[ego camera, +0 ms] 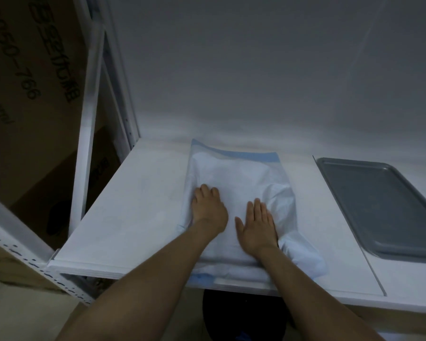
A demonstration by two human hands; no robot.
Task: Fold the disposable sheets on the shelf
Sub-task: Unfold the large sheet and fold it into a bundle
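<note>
Disposable sheet (pixel 234 175): one, thin, papery, crinkled; pale white with a blue band along its far edge; folded into a rough rectangle, loose puffed bulge at its right side. Lying mid-shelf, reaching to the front edge.
Left hand (pixel 208 210): knuckles bent, fingertips pressing the sheet's left edge; cannot tell whether gripping.
Right hand (pixel 257 225): flat, fingers straight and together, pressing on the sheet's near part.
Shelf (pixel 133 205): one white, smooth, matte board.
Tray (pixel 384 205): one, grey, rectangular, rounded corners, raised rim; at the shelf's right end, apart from the sheet.
Shelf uprights (pixel 84 156): white perforated metal, left.
Cardboard boxes (pixel 35 94): brown, printed, beyond the left edge.
Wall (pixel 256 70): plain grey-white, behind.
</note>
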